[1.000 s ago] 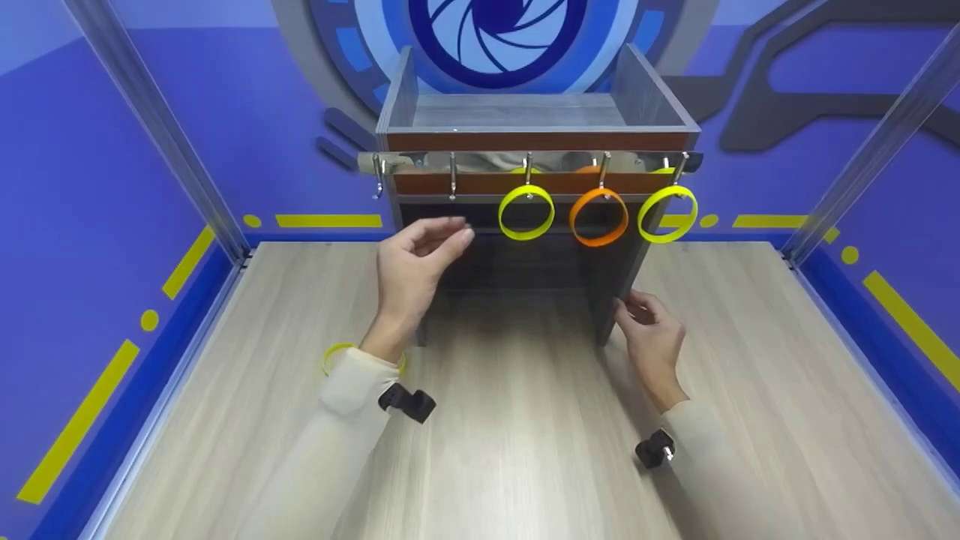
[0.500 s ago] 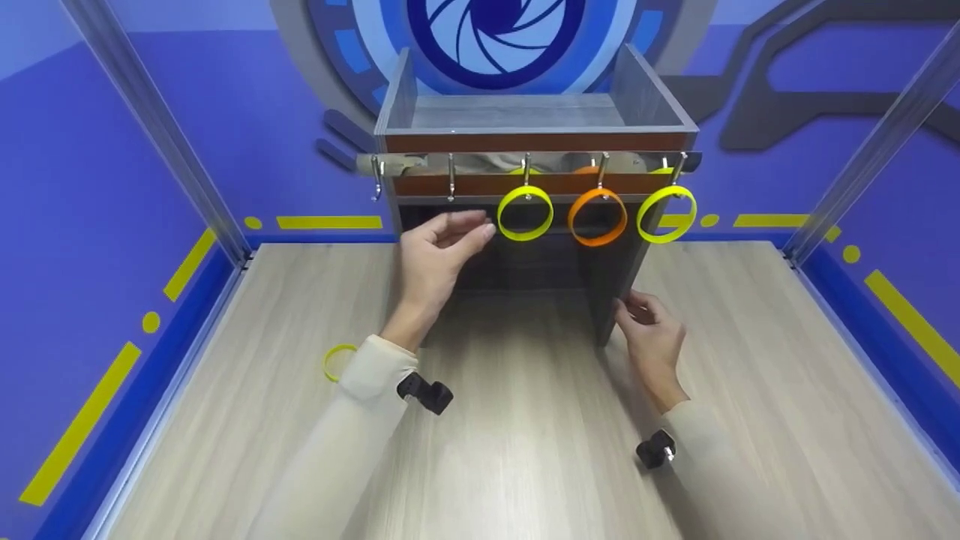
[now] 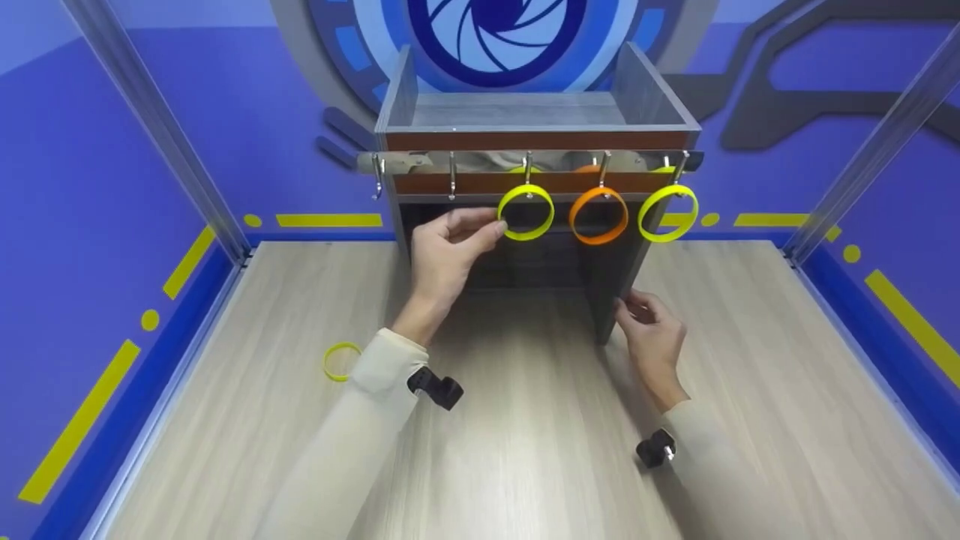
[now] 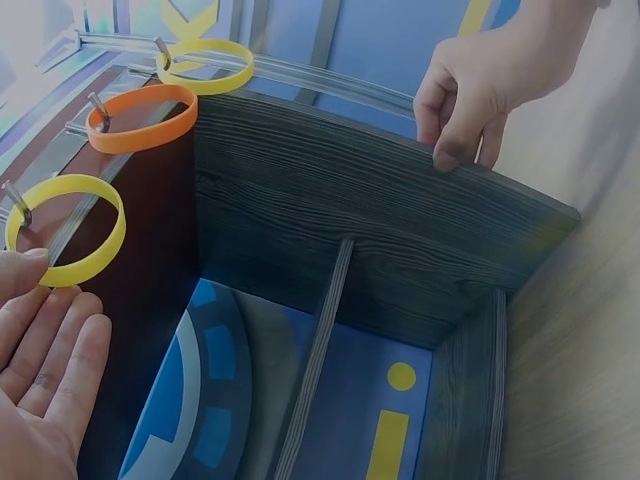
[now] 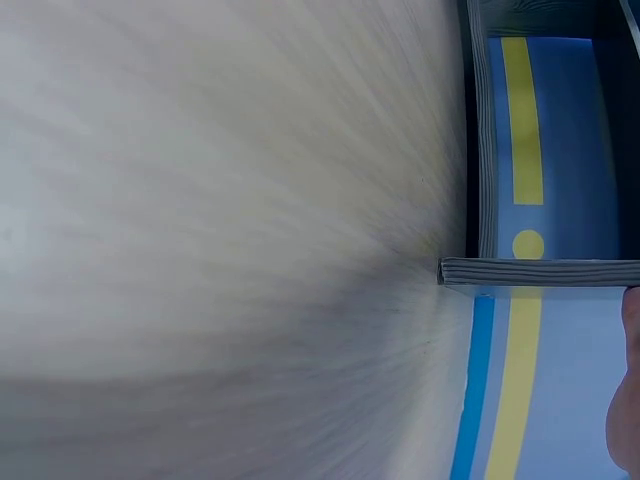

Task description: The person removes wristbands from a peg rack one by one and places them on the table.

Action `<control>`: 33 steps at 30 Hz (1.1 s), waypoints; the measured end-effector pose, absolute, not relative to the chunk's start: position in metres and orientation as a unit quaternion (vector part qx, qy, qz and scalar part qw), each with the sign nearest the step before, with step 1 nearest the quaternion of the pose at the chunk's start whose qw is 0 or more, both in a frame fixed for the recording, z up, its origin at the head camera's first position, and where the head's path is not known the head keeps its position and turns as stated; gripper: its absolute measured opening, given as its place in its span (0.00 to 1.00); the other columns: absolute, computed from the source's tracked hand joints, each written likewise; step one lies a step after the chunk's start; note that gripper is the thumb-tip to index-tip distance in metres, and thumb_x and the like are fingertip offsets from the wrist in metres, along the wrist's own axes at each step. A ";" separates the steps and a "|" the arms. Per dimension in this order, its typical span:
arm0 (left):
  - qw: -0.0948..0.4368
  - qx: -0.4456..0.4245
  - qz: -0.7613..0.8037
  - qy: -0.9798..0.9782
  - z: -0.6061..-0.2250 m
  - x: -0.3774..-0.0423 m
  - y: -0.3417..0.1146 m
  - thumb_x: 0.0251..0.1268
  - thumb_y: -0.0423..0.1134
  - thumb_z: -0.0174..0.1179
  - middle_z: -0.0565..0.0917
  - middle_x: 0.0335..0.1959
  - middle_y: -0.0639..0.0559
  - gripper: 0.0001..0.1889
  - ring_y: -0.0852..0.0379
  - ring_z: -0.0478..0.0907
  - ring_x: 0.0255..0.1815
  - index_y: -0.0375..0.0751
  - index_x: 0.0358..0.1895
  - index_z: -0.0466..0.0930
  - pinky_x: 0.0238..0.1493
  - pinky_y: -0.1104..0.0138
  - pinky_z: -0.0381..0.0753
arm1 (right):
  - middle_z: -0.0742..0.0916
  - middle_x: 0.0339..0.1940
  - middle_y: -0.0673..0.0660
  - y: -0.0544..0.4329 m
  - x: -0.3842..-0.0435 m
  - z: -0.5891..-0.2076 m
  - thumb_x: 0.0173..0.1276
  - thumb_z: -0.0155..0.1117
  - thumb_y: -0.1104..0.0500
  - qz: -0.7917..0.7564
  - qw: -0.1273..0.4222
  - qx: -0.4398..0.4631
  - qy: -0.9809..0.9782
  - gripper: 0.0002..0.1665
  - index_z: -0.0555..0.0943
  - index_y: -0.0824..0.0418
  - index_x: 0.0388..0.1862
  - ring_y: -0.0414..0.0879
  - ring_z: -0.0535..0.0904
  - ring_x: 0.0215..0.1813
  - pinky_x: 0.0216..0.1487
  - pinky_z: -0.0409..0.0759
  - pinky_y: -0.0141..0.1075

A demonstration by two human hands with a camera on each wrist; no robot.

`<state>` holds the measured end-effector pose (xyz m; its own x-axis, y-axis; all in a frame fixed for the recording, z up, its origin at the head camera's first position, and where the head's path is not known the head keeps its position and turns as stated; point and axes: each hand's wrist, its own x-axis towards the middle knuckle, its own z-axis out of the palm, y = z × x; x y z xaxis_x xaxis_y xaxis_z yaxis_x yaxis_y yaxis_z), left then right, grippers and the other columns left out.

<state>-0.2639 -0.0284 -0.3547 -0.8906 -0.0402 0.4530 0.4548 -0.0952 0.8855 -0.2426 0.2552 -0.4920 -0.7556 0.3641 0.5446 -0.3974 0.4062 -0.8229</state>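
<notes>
My left hand [image 3: 446,262] pinches the left edge of a yellow wristband [image 3: 527,237] between thumb and fingers. This band hangs from the middle hook of a metal hook rail [image 3: 487,161]. In the left wrist view, the thumb lies at the yellow band [image 4: 82,273] with the other fingers stretched below it. An orange wristband [image 3: 598,241] and another yellow one hang on the two hooks further right. My right hand [image 3: 654,337] grips the front edge of the grey wooden shelf's right side panel [image 3: 619,277], thumb on the near side.
Two hooks at the rail's left end bear no band; one is the leftmost hook [image 3: 377,176]. A loose yellow wristband [image 3: 327,365] lies on the wooden table [image 3: 247,435], left of my left sleeve. Blue panelled walls [image 3: 97,187] enclose the table.
My left hand has moved right and reached the hanging yellow wristband, taking hold of its edge. The loose band on the table came out from behind the left sleeve. The right hand stayed still.
</notes>
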 end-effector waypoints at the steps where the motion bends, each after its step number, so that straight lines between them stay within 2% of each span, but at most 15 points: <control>1: 0.171 -0.158 -0.727 -0.647 -0.354 -0.264 -0.028 0.64 0.29 0.76 0.92 0.42 0.44 0.10 0.52 0.90 0.40 0.30 0.47 0.90 0.47 0.58 0.93 | 0.91 0.40 0.69 0.255 -0.243 -0.492 0.65 0.73 0.76 0.544 0.350 0.011 -0.762 0.09 0.88 0.76 0.44 0.34 0.86 0.37 0.39 0.84 0.19; 10: 0.166 -0.153 -0.769 -0.597 -0.347 -0.261 -0.024 0.63 0.25 0.75 0.91 0.40 0.39 0.09 0.51 0.91 0.37 0.27 0.45 0.89 0.45 0.57 0.93 | 0.91 0.41 0.70 0.255 -0.243 -0.491 0.66 0.73 0.76 0.551 0.342 0.006 -0.761 0.09 0.87 0.76 0.45 0.36 0.87 0.38 0.39 0.84 0.18; 18: 0.166 -0.159 -0.783 -0.578 -0.340 -0.255 -0.023 0.65 0.26 0.74 0.91 0.41 0.39 0.10 0.47 0.91 0.39 0.26 0.46 0.88 0.48 0.54 0.93 | 0.91 0.41 0.70 0.255 -0.242 -0.491 0.66 0.73 0.76 0.553 0.345 0.012 -0.758 0.09 0.87 0.76 0.45 0.34 0.87 0.37 0.39 0.83 0.18; 28: 0.169 -0.156 -0.785 -0.575 -0.338 -0.248 -0.028 0.65 0.28 0.75 0.91 0.42 0.39 0.10 0.46 0.91 0.39 0.28 0.47 0.89 0.49 0.53 0.93 | 0.91 0.42 0.70 0.255 -0.242 -0.492 0.66 0.72 0.75 0.551 0.341 0.012 -0.762 0.10 0.87 0.76 0.46 0.25 0.84 0.37 0.40 0.83 0.17; 33: 0.169 -0.161 -0.786 -0.572 -0.339 -0.244 -0.032 0.65 0.28 0.75 0.90 0.42 0.38 0.13 0.40 0.90 0.41 0.23 0.49 0.87 0.49 0.52 0.92 | 0.91 0.42 0.70 0.255 -0.243 -0.493 0.66 0.73 0.75 0.547 0.343 0.010 -0.763 0.10 0.88 0.76 0.46 0.25 0.85 0.37 0.40 0.83 0.18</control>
